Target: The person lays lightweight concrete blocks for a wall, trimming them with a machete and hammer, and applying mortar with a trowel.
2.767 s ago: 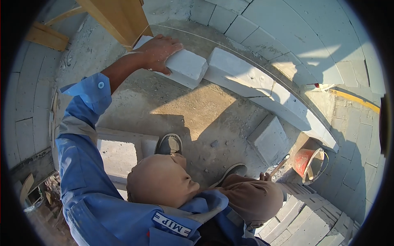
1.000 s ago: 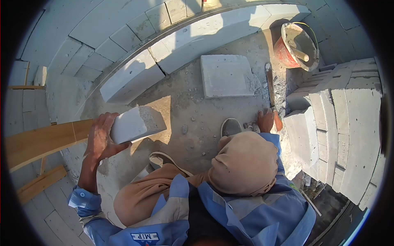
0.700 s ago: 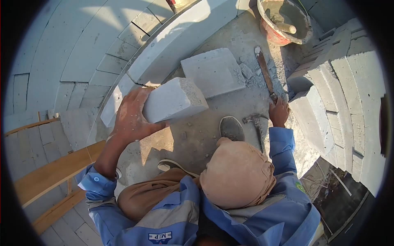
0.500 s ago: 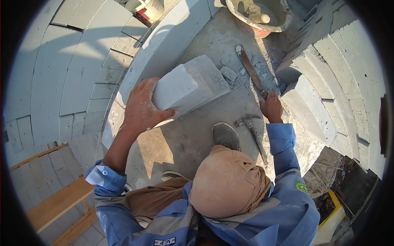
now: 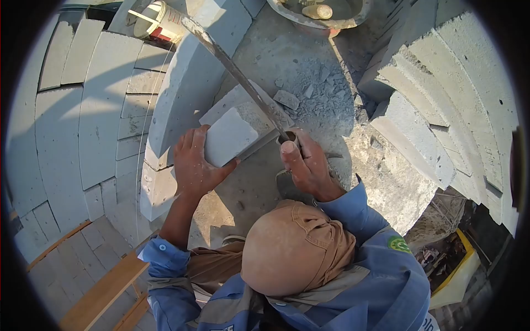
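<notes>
My left hand (image 5: 194, 163) grips the left side of a light grey concrete block (image 5: 229, 138), its thumb along the near edge. A second grey slab (image 5: 220, 107) shows beneath and behind that block. My right hand (image 5: 309, 165) is closed around the handle of a long, rusty machete (image 5: 234, 69). Its blade slants up and left across the far right part of the block; whether it touches cannot be told. My right hand and sleeve cover most of a hammer on the floor.
Broken chips (image 5: 320, 91) lie beyond the block. A mortar tub (image 5: 331, 25) stands at the far side and a white bucket (image 5: 168, 22) at the upper left. Stacked blocks (image 5: 441, 83) rise on the right, a low block wall (image 5: 193, 77) on the left. A wooden plank (image 5: 105, 281) is lower left.
My right hand has lifted the machete off the floor and brought it left, over the block. My left hand stays on the block. The view has shifted slightly.
</notes>
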{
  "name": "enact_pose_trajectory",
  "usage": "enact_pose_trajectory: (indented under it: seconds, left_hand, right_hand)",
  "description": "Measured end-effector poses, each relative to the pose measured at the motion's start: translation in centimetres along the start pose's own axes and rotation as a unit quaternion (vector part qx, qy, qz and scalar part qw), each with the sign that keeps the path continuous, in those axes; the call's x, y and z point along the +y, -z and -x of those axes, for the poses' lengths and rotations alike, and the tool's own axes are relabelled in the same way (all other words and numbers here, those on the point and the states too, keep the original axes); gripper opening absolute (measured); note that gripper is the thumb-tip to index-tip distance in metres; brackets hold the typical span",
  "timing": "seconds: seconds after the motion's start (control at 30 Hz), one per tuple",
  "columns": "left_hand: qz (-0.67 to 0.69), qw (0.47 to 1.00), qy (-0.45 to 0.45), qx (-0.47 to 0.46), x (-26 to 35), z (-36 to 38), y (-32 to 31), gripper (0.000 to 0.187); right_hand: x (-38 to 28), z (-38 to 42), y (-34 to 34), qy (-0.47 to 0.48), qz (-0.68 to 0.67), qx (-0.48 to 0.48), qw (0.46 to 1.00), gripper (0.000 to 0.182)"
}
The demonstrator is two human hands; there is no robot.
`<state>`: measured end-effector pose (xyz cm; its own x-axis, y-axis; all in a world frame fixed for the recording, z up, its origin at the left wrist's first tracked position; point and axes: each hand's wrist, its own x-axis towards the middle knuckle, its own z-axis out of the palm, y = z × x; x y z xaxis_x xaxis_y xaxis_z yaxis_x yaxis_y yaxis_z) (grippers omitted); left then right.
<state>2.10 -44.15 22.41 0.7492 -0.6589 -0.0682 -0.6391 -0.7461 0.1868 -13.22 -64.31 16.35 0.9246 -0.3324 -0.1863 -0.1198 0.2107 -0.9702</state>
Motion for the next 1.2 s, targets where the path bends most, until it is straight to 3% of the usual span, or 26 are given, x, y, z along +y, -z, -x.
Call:
enact_pose_trajectory:
  seconds: [0.13, 0.17, 0.23, 0.37, 0.47, 0.57, 0.63, 0.77, 0.87, 0.93, 1.07, 1.17, 1.2]
  left_hand:
    - [0.004, 1.0, -0.01, 0.009, 0.2, -0.1, 0.1, 0.085]
    - [0.008, 1.0, -0.003, -0.003, 0.1, -0.1, 0.2, 0.086]
    - [0.014, 1.0, 0.003, -0.014, 0.0, 0.0, 0.2, 0.087]
    - [-0.002, 1.0, -0.004, 0.0, -0.1, -0.1, -0.1, 0.086]
    - [-0.002, 1.0, -0.014, 0.006, -0.1, -0.1, -0.3, 0.086]
    - [-0.003, 1.0, -0.007, 0.001, -0.4, 0.0, -0.4, 0.086]
    - [-0.002, 1.0, -0.011, 0.004, -0.5, 0.0, -0.3, 0.087]
    - [-0.002, 1.0, 0.004, -0.012, -0.3, -0.1, -0.4, 0.087]
    - [-0.001, 1.0, 0.004, -0.009, -0.5, 0.0, -0.5, 0.088]
    - [-0.004, 1.0, -0.001, -0.006, -0.6, 0.2, -0.6, 0.088]
    - [-0.012, 1.0, -0.004, -0.002, -0.5, -0.2, -0.5, 0.087]
    - [0.002, 1.0, 0.002, -0.008, -0.5, 0.0, -0.7, 0.086]
    - [0.009, 1.0, 0.006, -0.01, -0.5, -0.1, -0.6, 0.086]
  right_hand:
    - [-0.1, 0.3, -0.2, 0.093, 0.048, 0.01, 0.994, 0.053]
    - [0.2, 0.2, -0.3, 0.092, 0.05, 0.011, 0.994, 0.053]
    - [1.4, 0.0, -0.6, -0.01, 0.104, 0.0, 0.995, 0.054]
    - [1.4, 0.3, -0.7, -0.043, 0.111, 0.008, 0.993, 0.054]
    - [0.5, 0.9, -0.7, 0.001, 0.119, 0.018, 0.993, 0.057]
    - [1.7, 0.4, -0.7, 0.037, 0.035, 0.055, 0.997, 0.059]
    - [1.8, -0.2, 0.1, -0.098, 0.118, -0.018, 0.988, 0.058]
    - [1.3, 0.7, 0.2, -0.098, 0.115, -0.016, 0.988, 0.058]
    - [1.5, 0.9, -0.1, -0.014, 0.048, 0.029, 0.998, 0.062]
    - [2.7, 0.8, -0.2, -0.082, 0.051, 0.004, 0.995, 0.062]
    - [4.3, 1.2, 0.2, -0.119, 0.082, -0.005, 0.99, 0.063]
    - [1.5, 1.8, 0.6, -0.099, 0.04, -0.021, 0.994, 0.068]
    - [1.5, 1.7, 0.6, -0.035, 0.027, -0.002, 0.999, 0.069]
